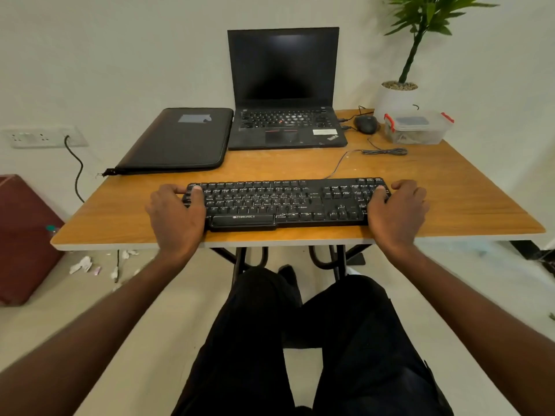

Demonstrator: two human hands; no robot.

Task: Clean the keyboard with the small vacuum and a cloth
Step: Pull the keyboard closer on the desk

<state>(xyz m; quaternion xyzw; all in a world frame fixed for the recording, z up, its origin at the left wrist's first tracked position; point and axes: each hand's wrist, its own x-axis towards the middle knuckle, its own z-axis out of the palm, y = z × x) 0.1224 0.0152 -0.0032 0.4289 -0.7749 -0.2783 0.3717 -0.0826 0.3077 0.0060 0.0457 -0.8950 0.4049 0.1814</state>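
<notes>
A black Zebronics keyboard (285,202) lies near the front edge of the wooden table (450,187), its cable running back toward the laptop. My left hand (175,213) grips the keyboard's left end, thumb on top of the keys and fingers curled round the side. My right hand (398,210) grips the right end the same way. No vacuum and no cloth are in view.
An open black laptop (285,94) stands at the back centre, a black zip folder (180,139) to its left. A mouse (366,124), a clear lidded box (417,129) and a potted plant (399,94) sit at the back right. Paper scraps (81,264) lie on the floor.
</notes>
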